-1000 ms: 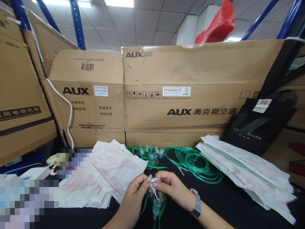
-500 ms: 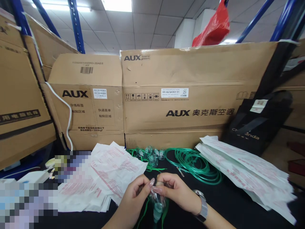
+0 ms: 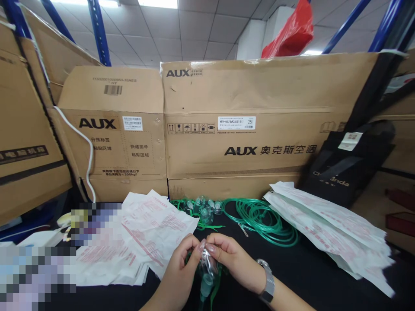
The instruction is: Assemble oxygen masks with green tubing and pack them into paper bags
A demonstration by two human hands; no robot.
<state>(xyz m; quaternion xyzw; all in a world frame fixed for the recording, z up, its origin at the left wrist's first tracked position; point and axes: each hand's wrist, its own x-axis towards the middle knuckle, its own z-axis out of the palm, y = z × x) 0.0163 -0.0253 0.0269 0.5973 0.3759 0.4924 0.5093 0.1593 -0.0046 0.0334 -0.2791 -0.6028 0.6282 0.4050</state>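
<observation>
Low in the middle of the view, a clear oxygen mask [image 3: 209, 267] with a green connector at its lower end hangs between my hands. My left hand [image 3: 186, 263] pinches its upper edge from the left, thumb and index finger pressed together. From the right, my right hand [image 3: 230, 255] grips the same edge, its thumb close to the left thumb. A green strap [image 3: 215, 288] dangles beside the mask on the right. Fingers hide the mask's top edge, so what exactly they press there cannot be made out.
Several more masks [image 3: 205, 211] with green straps lie behind my hands. Coiled green tubing [image 3: 264, 222] is to their right. White printed packages [image 3: 155, 229] lie left, and more white packages [image 3: 330, 233] right. Cardboard boxes [image 3: 240, 168] wall the back; a black bag [image 3: 346, 172] leans there.
Both hands have shifted slightly left and up in the picture with the mask, which shows more of its perforated face. The whole view has also shifted a little.
</observation>
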